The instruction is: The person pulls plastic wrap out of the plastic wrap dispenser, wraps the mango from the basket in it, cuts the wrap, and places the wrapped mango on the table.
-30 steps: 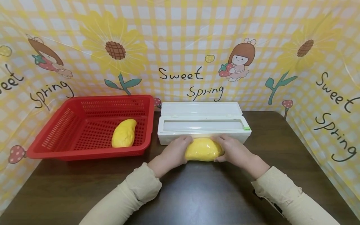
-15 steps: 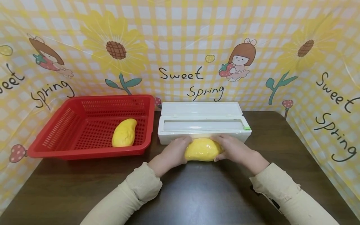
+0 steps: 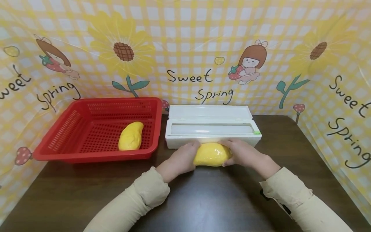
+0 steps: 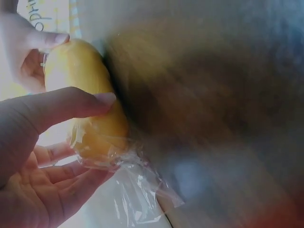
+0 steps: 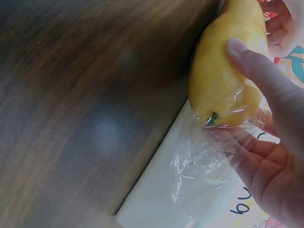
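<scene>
A yellow mango [image 3: 212, 154], wrapped in clear cling film, is held between both hands in front of the white cling film dispenser. My left hand [image 3: 182, 158] grips one end, thumb on the near side and fingers on the far side. On the opposite end my right hand [image 3: 245, 155] holds it the same way. Loose, crinkled film [image 4: 135, 190] trails from the mango's end in the left wrist view. More film [image 5: 192, 161] hangs beside the green stem tip in the right wrist view. Behind the hands stands the dispenser [image 3: 214, 141], lid raised, with a film roll inside.
A red perforated basket [image 3: 95, 157] stands at the left, with a second yellow mango [image 3: 131, 136] inside near its right end. Beneath everything is a dark wooden table [image 3: 197, 199]. A checked, printed cloth [image 3: 191, 38] forms the backdrop behind and at both sides.
The head view has shifted slightly, so everything appears a little further right. Both hands and the mango keep their place before the dispenser.
</scene>
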### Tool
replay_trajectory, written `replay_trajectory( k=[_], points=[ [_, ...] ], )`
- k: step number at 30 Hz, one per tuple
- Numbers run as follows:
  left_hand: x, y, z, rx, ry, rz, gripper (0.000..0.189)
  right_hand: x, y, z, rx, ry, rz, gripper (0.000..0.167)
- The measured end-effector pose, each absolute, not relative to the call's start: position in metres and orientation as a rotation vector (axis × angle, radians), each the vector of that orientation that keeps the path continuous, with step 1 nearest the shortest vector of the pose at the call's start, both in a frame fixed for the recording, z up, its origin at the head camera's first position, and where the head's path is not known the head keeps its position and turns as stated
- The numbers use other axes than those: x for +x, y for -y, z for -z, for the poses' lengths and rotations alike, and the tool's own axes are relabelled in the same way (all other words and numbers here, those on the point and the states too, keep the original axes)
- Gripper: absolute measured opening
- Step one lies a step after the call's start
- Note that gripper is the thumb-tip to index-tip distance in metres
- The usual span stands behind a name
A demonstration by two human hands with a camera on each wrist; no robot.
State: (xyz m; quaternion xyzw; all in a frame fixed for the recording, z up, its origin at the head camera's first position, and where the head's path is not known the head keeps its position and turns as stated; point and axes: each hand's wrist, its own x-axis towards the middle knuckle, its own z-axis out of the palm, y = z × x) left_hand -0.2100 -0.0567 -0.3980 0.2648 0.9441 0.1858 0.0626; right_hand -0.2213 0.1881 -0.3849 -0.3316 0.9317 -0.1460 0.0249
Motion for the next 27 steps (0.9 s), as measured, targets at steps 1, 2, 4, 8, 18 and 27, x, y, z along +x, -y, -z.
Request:
replay_trajectory(
  k=[1,2,4,8,18,27],
  points=[
    [-0.210,0.056,0.398,0.808,-2.851,-0.553,0.061,-0.221,-0.188,0.385,-1.030,-2.885,0.445,0.073],
    [-0.210,0.056,0.398,0.814,-2.848,-0.549,0.061,-0.220,-0.189,0.385,-1.032,-2.890,0.438,0.073],
    [-0.210,0.055,0.397,0.819,-2.837,-0.560,0.066,-0.219,-0.189,0.385,-1.027,-2.900,0.429,0.074],
    [-0.210,0.054,0.398,0.810,-2.815,-0.608,0.079,-0.217,-0.191,0.386,-1.018,-2.909,0.431,0.074],
    [-0.202,0.050,0.404,0.818,-2.965,-0.413,0.086,-0.217,-0.192,0.381,-1.054,-2.840,0.521,0.069],
    [-0.198,0.052,0.404,0.848,-3.015,-0.518,0.071,-0.206,-0.197,0.379,-1.046,-2.886,0.592,0.065]
  ],
)
